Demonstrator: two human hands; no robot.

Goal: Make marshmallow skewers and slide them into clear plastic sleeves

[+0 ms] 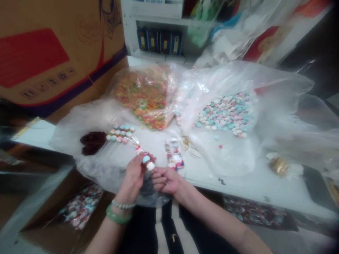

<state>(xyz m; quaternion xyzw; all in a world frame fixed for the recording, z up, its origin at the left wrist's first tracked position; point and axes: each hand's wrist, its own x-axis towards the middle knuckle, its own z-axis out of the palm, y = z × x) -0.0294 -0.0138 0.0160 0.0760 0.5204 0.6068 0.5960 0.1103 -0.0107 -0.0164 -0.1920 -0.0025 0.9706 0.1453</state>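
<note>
Two hands: left hand (134, 177) clamped on candy stick (145, 160); right hand (165, 180) curled just beside its white end, contact unclear.
Wrist: jade bangle (118, 216), bead bracelet (123, 204).
Nearby: finished sticks (119, 134), candy card (174, 154).
Behind: bagged pastel candies (225, 114), bagged colored cereal (141, 98).
Below: candy-filled carton (79, 208).

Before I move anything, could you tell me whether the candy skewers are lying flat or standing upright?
Flat: the candy skewers lie side by side on the plastic sheet.
</note>
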